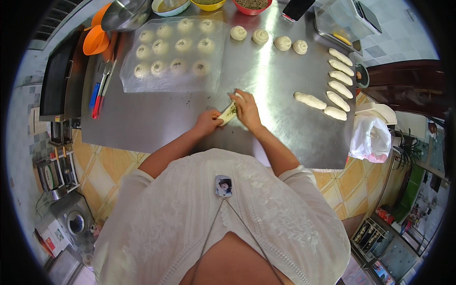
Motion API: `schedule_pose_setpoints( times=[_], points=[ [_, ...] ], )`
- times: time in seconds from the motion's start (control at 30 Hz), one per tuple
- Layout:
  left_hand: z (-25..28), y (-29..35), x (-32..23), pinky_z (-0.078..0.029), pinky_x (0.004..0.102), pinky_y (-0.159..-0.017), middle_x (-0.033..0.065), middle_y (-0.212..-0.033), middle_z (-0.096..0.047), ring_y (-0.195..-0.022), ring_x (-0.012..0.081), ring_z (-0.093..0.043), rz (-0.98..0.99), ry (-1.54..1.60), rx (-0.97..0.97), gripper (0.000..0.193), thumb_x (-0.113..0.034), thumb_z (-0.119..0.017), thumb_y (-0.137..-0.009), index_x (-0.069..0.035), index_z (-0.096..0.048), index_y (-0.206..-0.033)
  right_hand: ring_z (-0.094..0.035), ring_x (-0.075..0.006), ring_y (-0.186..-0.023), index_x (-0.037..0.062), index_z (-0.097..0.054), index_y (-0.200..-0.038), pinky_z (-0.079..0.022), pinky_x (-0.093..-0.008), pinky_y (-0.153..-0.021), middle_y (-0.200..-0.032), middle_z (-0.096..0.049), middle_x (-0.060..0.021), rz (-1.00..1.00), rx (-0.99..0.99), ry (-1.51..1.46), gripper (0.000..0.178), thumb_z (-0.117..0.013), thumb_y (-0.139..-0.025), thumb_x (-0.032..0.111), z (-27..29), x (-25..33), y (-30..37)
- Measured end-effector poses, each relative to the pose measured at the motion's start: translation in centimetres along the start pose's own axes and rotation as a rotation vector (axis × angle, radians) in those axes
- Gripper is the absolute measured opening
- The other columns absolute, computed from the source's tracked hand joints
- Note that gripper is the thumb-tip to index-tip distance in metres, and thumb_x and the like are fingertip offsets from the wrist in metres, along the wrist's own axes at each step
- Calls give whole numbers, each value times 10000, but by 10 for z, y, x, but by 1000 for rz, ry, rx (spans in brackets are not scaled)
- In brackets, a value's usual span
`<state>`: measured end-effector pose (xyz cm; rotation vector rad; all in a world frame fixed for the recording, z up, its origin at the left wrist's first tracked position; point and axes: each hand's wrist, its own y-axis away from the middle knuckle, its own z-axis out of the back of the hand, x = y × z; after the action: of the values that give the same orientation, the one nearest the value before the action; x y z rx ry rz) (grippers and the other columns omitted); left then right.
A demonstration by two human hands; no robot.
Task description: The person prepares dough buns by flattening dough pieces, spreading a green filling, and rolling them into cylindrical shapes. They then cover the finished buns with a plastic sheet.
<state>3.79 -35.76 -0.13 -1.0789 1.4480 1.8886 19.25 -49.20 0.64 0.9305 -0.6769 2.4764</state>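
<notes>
A strip of dough (228, 115) sprinkled with dark green bits slants between my two hands over the near part of the metal table. My left hand (207, 122) pinches its lower left end with closed fingers. At the upper right end, my right hand (246, 110) grips the strip between thumb and fingers. Several long dough rolls (340, 89) lie in a column on the right, with one more dough roll (310, 100) set to their left. Beyond my hands, several round coiled buns (260, 36) sit in a row. Clear plastic film (173, 84) covers further round buns at the upper left.
Orange bowls (96, 40), a steel bowl (124, 16) and a red bowl of brown filling (251, 5) stand along the far side. Red-handled and blue-handled tools (100, 92) lie at left. A black phone (298, 8) and clear container (339, 21) are at far right.
</notes>
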Motion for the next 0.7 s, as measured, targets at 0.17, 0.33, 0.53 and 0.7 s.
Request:
schedule_pose_setpoints(
  times=[0.17,0.33,0.53,0.7],
  points=[
    [1,-14,-6,-478,270,-563,91,-741,-692,-617,131,-632,-24,-72,-15,178,-136,-647,-771,4,-630,-880,-533,-368,-1058,46,-611,-1140,-456,-420,-916,-1196,-571,-188,-67,-139,186,432,-562,-733,-93,21,-14,-18],
    [4,-8,-7,-477,264,-564,101,-756,-692,-626,126,-631,21,40,-29,161,-117,-652,-784,10,-625,-880,-361,-441,-1289,73,-463,-1337,-246,-588,-1065,-1399,-410,-228,-90,89,48,487,-575,-870,151,2,43,9],
    [10,0,-4,-485,260,-578,103,-782,-692,-647,125,-640,26,109,-33,161,-95,-654,-801,18,-616,-910,-485,-373,-1118,98,-538,-1256,-410,-454,-963,-1224,-527,-172,-80,103,-2,456,-635,-812,63,6,11,3],
    [-3,-19,-12,-488,250,-591,103,-793,-684,-698,134,-667,-35,47,-60,165,-84,-651,-822,25,-615,-940,-515,-363,-1053,33,-576,-1179,-435,-419,-922,-1139,-582,-151,-165,-131,128,408,-558,-782,-60,42,2,-34]
  ],
)
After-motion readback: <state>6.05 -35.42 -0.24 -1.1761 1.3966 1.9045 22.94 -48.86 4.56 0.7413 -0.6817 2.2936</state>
